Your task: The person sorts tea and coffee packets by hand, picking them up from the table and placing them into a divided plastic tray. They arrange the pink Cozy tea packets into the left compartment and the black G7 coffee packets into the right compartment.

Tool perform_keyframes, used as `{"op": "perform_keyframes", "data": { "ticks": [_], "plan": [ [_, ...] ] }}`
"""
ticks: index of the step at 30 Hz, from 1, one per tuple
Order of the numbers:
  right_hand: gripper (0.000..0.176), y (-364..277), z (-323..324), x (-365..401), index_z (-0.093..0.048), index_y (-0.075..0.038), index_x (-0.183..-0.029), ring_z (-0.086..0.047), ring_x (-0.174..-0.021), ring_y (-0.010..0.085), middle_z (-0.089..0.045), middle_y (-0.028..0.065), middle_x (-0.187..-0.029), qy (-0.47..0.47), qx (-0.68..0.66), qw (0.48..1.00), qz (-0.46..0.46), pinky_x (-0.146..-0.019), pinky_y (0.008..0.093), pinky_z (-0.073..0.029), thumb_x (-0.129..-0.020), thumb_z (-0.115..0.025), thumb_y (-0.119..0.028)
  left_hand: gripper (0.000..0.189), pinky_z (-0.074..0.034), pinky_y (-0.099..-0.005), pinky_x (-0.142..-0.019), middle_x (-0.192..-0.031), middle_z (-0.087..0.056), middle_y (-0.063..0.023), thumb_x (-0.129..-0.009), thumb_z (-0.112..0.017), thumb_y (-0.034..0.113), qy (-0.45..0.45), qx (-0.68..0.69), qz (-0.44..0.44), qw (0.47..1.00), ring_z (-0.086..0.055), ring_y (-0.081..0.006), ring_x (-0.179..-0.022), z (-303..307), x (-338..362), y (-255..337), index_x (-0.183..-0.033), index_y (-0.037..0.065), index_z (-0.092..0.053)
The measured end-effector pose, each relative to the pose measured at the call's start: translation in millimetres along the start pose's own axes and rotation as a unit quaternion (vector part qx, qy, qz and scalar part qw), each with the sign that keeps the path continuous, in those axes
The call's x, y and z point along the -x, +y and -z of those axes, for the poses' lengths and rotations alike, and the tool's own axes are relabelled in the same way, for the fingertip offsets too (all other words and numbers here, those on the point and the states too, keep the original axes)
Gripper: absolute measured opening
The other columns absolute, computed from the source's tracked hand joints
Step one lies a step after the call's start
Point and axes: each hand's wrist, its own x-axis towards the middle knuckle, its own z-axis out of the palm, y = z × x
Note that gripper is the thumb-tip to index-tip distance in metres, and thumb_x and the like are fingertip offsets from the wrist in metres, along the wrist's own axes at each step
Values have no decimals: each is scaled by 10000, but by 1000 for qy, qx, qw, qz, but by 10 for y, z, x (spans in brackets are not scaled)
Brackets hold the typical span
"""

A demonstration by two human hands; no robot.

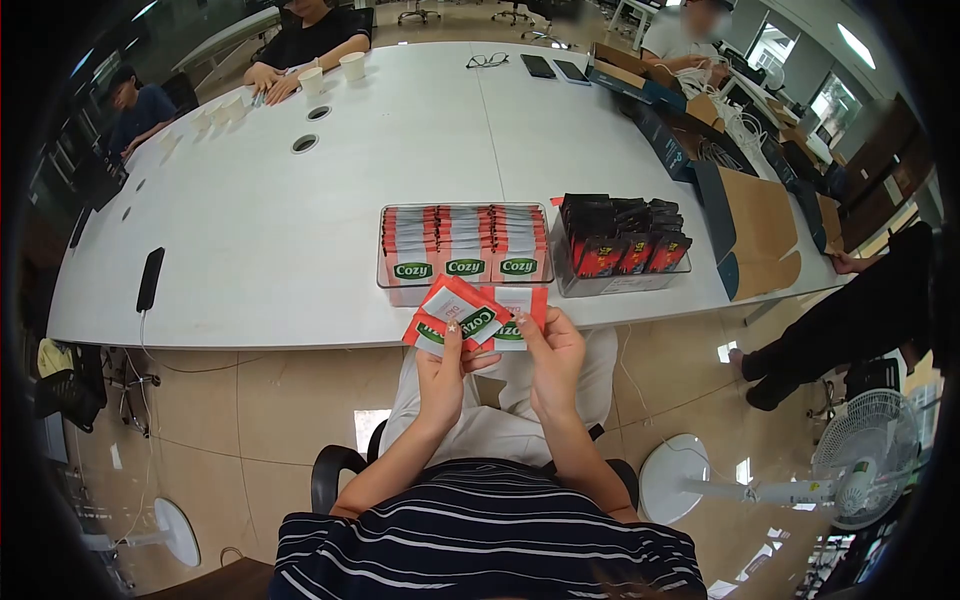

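Observation:
My left hand (445,375) is closed on red and white Cozy sachets (462,309), which overlap in a small fan with the thumb on top. Another Cozy sachet (515,303) is pinched in my right hand (553,362), its edge close against the others. Both hands are just off the table's front edge, above my lap. Directly beyond them stands a clear container (400,295) filled with rows of Cozy sachets (465,240). To its right, a second clear container (625,284) holds black and red sachets (632,240).
Open cardboard boxes (750,230) line the right side of the white table (250,250). A black phone-like device (151,278) with a cable lies left. Paper cups (352,66), glasses (487,61) and phones (538,67) are at the far side. Several people are around; a fan (865,460) stands right.

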Motion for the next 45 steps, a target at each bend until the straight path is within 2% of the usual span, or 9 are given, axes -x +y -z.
{"op": "perform_keyframes", "data": {
  "ticks": [9, 13, 20, 24, 30, 33, 36, 42, 45],
  "plan": [
    [205, -117, 89, -142, -503, -28, -1097, -604, -686, 71, -633, 42, -924, 46, 16, 999, 13, -475, 225, -474, -902, -561, -60, 409, -573, -313, -650, -998, -641, -175, -1002, -375, 295, 35, -18, -37, 999, -678, -308, -861, 10, -41, 158, -1119, -75, -503],
    [375, -281, 204, -301, -465, 18, -1208, -620, -745, 115, -601, 85, -996, -10, 127, 987, 97, -520, 208, -491, -849, -569, 45, 393, -568, -315, -645, -1021, -638, -158, -991, -399, 317, 32, -34, -49, 998, -677, -296, -856, 146, -71, 179, -1161, -29, -472],
    [468, -642, 225, -648, -571, -43, -1181, -466, -619, 35, -606, 11, -850, -34, 399, 889, 220, -504, 162, -378, -737, -693, 46, 306, -577, -293, -621, -960, -642, -160, -960, -487, 198, 53, -41, -73, 995, -686, -278, -789, 238, -108, 208, -1128, -57, -483],
    [308, -568, 244, -816, -655, -76, -1049, -445, -615, 78, -623, 14, -805, -63, 398, 888, 220, -520, 219, -381, -753, -684, 2, 299, -580, -293, -608, -949, -640, -169, -948, -513, 180, 47, -36, -79, 995, -687, -286, -761, 255, -110, 218, -1101, -76, -487],
    [211, -699, 141, -920, -679, -91, -938, -483, -738, 194, -622, 12, -779, -178, 563, 703, 395, -683, 317, -409, -731, -676, -53, 281, -581, -307, -587, -917, -656, -156, -964, -465, 184, 41, -51, -70, 995, -685, -264, -749, 338, -104, 201, -1094, -63, -505],
    [176, -649, 116, -953, -682, -92, -882, -490, -784, 206, -625, -2, -835, -244, 627, 641, 371, -752, 349, -386, -709, -677, -62, 280, -580, -313, -583, -890, -657, -159, -963, -468, 186, 45, -54, -78, 994, -683, -265, -719, 328, -108, 206, -1082, -64, -508],
    [303, -623, 42, -984, -653, -105, -970, -514, -865, 218, -612, 38, -997, -272, 679, 590, 343, -788, 352, -393, -677, -711, -57, 274, -579, -315, -586, -884, -656, -158, -962, -469, 183, 36, -57, -84, 994, -682, -261, -709, 350, -102, 212, -1070, -65, -511],
    [954, -624, -155, -1162, -378, -146, -1365, -487, -1117, 288, -475, 134, -1248, -283, 697, 555, 356, -939, 367, -387, -521, -818, -75, 279, -578, -298, -599, -896, -650, -157, -952, -500, 172, 31, -40, -89, 995, -681, -260, -699, 371, -117, 208, -1054, -86, -527],
    [1073, -519, -164, -1303, -291, -175, -1428, -435, -1207, 306, -432, 156, -1332, -336, 715, 553, 265, -986, 388, -386, -506, -834, -90, 279, -570, -313, -584, -881, -652, -157, -958, -484, 189, 51, -47, -91, 993, -674, -237, -689, 353, -108, 186, -1061, -67, -522]
  ]
}}
